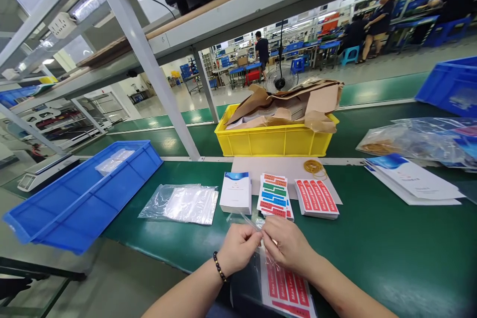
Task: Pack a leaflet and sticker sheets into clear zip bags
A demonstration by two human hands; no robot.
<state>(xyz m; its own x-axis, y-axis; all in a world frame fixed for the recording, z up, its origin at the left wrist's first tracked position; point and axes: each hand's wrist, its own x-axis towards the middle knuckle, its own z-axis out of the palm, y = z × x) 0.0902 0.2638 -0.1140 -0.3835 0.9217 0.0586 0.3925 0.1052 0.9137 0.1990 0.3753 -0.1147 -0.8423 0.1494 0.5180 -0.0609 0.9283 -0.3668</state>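
Observation:
Both my left hand point(240, 247) and my right hand point(285, 241) pinch the top edge of a clear plastic bag point(244, 278), thumbs close together. Inside the bag lies a red and white label sheet point(286, 288). Just beyond my hands, three stacks stand in a row: white booklets with a blue top point(236, 195), multicoloured label sheets point(275, 194) and red label sheets point(317, 198). Left of these lies a pile of clear plastic bags point(182, 203). Part of the bag's opening is hidden by my fingers.
A yellow crate point(276, 143) with brown paper stands behind the stacks, near rubber bands point(315, 168). At the left is a blue crate point(85, 198); at the right are more booklets point(413, 181) and plastic bags point(421, 139). A slanted metal post point(149, 59) rises at the left.

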